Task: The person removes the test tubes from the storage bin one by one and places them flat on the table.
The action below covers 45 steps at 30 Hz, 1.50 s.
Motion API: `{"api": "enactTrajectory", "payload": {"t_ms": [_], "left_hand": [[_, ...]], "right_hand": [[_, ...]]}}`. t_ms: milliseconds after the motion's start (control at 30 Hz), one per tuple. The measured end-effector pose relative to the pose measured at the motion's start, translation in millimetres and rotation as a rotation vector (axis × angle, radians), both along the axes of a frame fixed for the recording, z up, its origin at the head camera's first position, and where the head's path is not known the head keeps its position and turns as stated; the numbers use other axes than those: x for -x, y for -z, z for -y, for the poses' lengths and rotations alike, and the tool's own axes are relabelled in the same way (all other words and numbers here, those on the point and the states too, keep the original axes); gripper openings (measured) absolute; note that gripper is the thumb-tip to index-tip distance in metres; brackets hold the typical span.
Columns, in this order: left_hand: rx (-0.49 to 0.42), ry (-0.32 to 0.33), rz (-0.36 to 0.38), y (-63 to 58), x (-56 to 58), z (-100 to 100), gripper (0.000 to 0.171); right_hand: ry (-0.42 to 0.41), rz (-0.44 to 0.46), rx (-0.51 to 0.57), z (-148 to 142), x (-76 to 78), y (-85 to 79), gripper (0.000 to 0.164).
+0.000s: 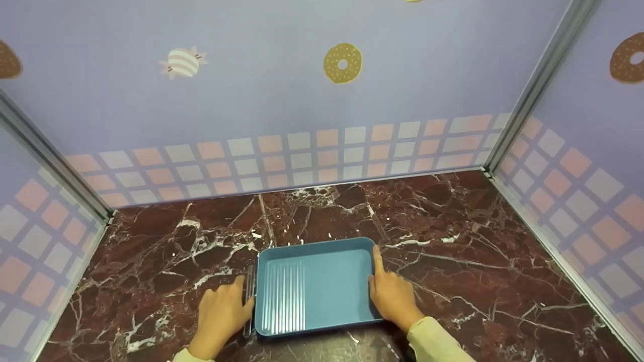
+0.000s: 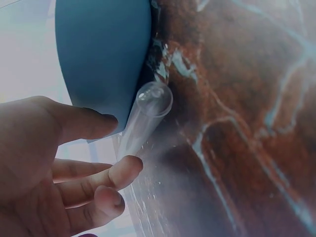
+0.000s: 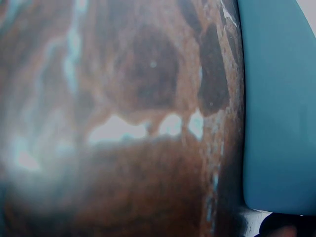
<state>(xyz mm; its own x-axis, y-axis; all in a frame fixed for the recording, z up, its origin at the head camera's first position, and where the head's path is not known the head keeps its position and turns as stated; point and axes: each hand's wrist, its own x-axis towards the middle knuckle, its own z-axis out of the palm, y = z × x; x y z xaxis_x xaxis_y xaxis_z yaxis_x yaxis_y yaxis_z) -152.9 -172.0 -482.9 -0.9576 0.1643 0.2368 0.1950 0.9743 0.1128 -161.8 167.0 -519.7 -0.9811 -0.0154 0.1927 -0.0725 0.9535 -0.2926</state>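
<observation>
A blue rectangular tray [image 1: 338,286] with a ribbed left part lies on the dark red marbled surface. Beside its left wall runs a clear tube [image 1: 248,301], whose round end also shows in the left wrist view. My left hand [image 1: 221,309] is at the tube; in the left wrist view its thumb [image 2: 91,123] lies by the tray's corner, the other fingers loosely bent close to the tube. At the tray's right edge, my right hand [image 1: 395,296] holds the rim, thumb over it and index finger stretched along it. The right wrist view shows mostly the tray's side [image 3: 279,108].
Behind the surface [image 1: 151,261] rises a lilac wall [image 1: 261,90] with pink and white squares and pictures of sweets. Side walls with metal corner posts [image 1: 523,110] stand left and right. A dark grey patch [image 1: 322,347] lies in front of the tray.
</observation>
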Motion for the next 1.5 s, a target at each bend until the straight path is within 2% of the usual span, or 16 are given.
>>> {"api": "enactTrajectory", "payload": {"t_ms": [633,933,1500], "left_hand": [[-0.008,-0.003,-0.028,-3.9,-3.4,0.3,0.046],[-0.013,-0.002,-0.028,-6.1,-4.2,-0.4,0.044],[-0.026,0.013,-0.084,-12.2,-6.9,-5.3,0.04]], "right_hand": [[0.004,-0.05,0.018,0.6,-1.9,1.0,0.064],[0.002,-0.038,0.01,0.4,-1.9,1.7,0.065],[0.0,-0.053,0.008,0.6,-2.4,0.0,0.065]]}}
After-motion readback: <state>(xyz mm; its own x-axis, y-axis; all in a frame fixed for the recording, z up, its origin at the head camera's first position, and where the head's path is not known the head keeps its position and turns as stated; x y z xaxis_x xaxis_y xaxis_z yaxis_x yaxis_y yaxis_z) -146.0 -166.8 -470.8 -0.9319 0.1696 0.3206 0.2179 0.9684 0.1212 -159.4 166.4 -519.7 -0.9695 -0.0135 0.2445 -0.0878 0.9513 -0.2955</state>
